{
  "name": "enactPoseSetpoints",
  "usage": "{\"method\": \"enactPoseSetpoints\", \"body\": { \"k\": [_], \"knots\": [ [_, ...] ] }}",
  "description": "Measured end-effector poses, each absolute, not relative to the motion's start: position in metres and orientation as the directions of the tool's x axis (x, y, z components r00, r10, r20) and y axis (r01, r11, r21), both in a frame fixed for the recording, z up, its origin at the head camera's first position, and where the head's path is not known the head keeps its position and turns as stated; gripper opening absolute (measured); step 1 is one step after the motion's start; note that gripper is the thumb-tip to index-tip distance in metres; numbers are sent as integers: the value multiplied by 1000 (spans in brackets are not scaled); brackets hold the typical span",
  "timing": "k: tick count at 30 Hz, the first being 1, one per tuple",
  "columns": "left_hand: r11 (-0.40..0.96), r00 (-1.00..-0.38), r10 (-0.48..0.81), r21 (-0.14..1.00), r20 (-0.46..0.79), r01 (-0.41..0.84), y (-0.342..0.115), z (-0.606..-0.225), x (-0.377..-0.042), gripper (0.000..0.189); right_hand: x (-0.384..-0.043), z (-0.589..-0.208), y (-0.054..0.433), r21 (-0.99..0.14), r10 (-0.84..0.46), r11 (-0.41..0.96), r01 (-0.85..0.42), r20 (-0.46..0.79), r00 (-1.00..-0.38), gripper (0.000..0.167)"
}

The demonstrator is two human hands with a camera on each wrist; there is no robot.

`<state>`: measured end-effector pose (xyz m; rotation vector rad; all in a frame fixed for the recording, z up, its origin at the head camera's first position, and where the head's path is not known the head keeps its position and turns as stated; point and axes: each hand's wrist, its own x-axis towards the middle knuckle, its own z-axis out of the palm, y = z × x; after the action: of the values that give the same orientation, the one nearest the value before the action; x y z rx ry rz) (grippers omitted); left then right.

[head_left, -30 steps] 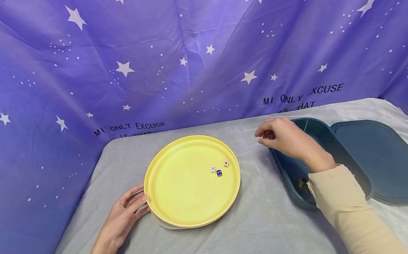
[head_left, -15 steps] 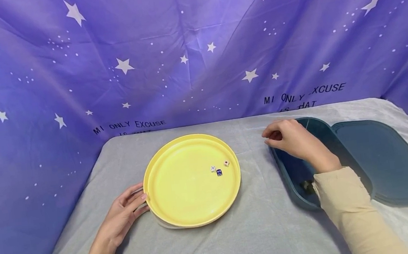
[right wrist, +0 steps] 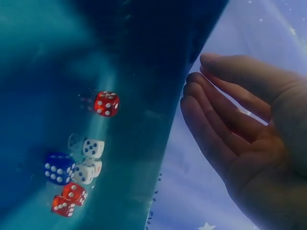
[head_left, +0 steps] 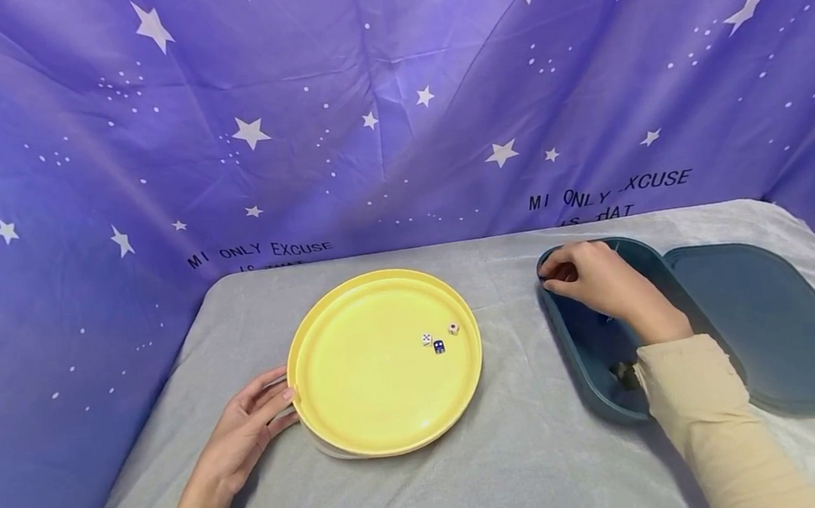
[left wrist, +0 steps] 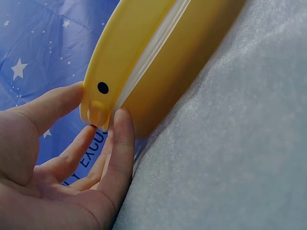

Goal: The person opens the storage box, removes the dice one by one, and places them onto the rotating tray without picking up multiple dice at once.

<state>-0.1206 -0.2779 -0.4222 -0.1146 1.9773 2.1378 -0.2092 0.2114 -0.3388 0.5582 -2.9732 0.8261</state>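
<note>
A round yellow tray (head_left: 383,374) with three small dice (head_left: 439,347), two white and one blue, lies left of centre. My left hand (head_left: 243,436) holds its left edge, thumb on the rim and fingers against the side. There the left wrist view shows a black eye dot (left wrist: 103,87) and an orange beak (left wrist: 97,112). My right hand (head_left: 611,285) is over the far left corner of a dark teal box (head_left: 580,377), fingers loosely bent. The right wrist view shows nothing between its fingers. Inside the box are a blue die (right wrist: 59,168), white dice (right wrist: 93,148) and red dice (right wrist: 106,104).
A flat teal lid (head_left: 786,328) lies right of the box, against its side. Grey cloth (head_left: 520,442) covers the table and shows between tray and box. A purple curtain (head_left: 331,112) with white stars hangs behind and at the left.
My right hand has moved to the right, from beyond the box's left edge to over its far corner. My left hand, the tray and its dice stay put.
</note>
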Motion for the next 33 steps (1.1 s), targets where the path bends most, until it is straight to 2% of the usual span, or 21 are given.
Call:
{"method": "enactPoseSetpoints", "body": {
  "k": [23,33],
  "knots": [
    [-40,-967,93,970,-237,-242,-275,-419,-120,54,-220,-349,228,-483,-313,825,-294,44,-949,15],
    [-46,-969,93,971,-229,-234,-276,-421,-120,53,-227,-352,232,-461,-323,842,-279,-17,-946,20]
  ]
}}
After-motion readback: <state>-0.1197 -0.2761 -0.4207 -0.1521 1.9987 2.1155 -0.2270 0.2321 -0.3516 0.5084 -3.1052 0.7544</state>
